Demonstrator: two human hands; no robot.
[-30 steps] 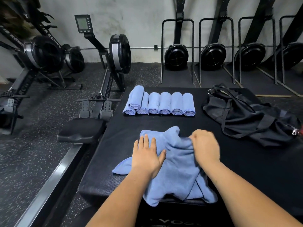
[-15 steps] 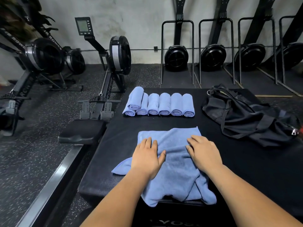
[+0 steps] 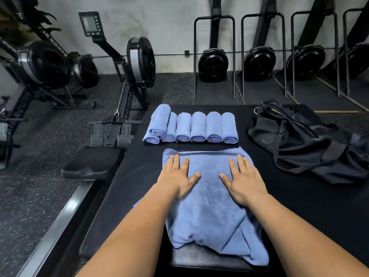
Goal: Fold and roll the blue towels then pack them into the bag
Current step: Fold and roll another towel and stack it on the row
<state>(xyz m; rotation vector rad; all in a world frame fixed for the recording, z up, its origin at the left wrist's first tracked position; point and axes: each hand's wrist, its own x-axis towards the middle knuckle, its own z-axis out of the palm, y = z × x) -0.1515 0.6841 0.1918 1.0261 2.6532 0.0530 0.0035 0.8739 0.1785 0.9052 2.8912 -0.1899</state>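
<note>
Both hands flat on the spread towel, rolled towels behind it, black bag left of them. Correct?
No: head view shows the black bag right of the rolled towels. Left hand and right hand are flat on the spread towel, rolled towels behind it.

— What stands left of the table (image 3: pixel 311 208)?
— A rowing machine (image 3: pixel 140 58) with a small screen (image 3: pixel 89 23) held up high. Its black seat (image 3: pixel 93 165) sits on a rail (image 3: pixel 60 218) just beside the table edge.
— And at the back?
— More rowers (image 3: pixel 213 62), stored upright against the grey wall (image 3: pixel 169 25), on a speckled floor (image 3: pixel 40 132).
</note>
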